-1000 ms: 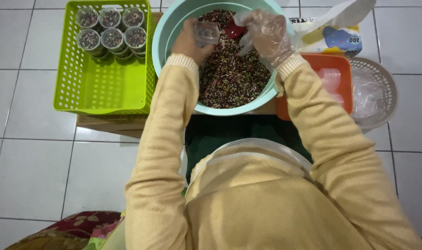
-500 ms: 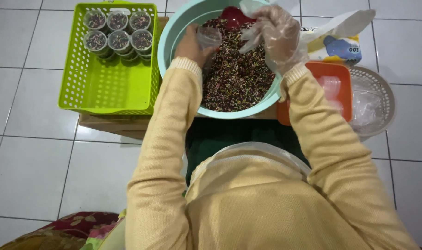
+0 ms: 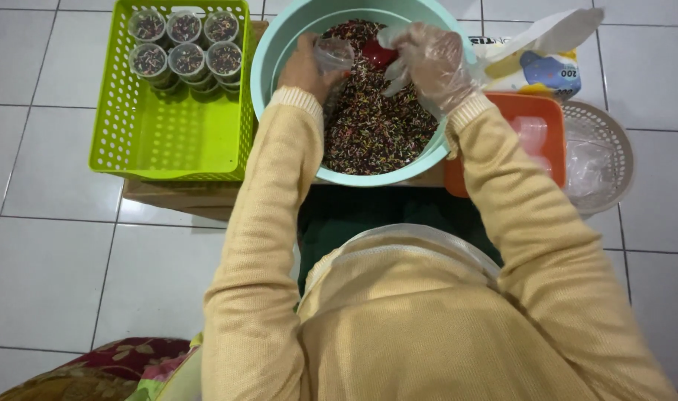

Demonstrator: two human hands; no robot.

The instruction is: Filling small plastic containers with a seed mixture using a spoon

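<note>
A bowl (image 3: 279, 44) of sprinkles (image 3: 376, 126) sits in front of the person, both hands over it: the left hand (image 3: 305, 70) holds a small cup (image 3: 333, 53), the right hand (image 3: 428, 63) a scoop (image 3: 380, 53). Left of the bowl, a basket (image 3: 168, 141) holds filled cups (image 3: 184, 44) at its far end. Right lie a tray (image 3: 502, 119) and a round basket (image 3: 614, 141).

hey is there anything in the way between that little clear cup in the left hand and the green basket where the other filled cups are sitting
Nothing visible lies loose in between. The left hand holds the small clear cup inside the teal bowl, so the bowl's raised rim and the near wall of the green basket beside it separate the cup from the filled cups.
</note>
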